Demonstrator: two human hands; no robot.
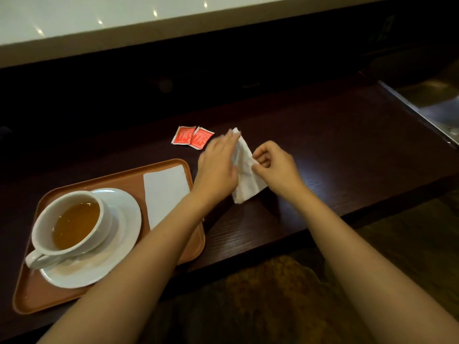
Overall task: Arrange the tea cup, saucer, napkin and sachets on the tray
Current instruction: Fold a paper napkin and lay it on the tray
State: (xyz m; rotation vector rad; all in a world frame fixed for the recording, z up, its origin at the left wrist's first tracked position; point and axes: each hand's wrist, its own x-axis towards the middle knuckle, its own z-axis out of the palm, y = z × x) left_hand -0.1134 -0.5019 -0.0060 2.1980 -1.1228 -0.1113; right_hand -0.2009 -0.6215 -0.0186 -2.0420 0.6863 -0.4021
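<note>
An orange tray [34, 294] lies at the left on the dark wooden table. On it stands a white saucer [119, 244] carrying a white cup [72, 217] of tea, and a folded white napkin [165, 192] lies flat at the tray's right side. Two red sachets [192, 137] lie on the table beyond the tray. To the right of the tray, a second white napkin [246, 175] is held between both hands. My left hand [218, 167] presses along its left edge, fingers extended. My right hand [275, 165] pinches its right edge.
The dark wooden table [347, 150] extends to the right, ending at a metal rail [417, 112]. A white counter [124, 23] runs across the back above a dark recess. Patterned floor [273, 294] shows below the table's near edge.
</note>
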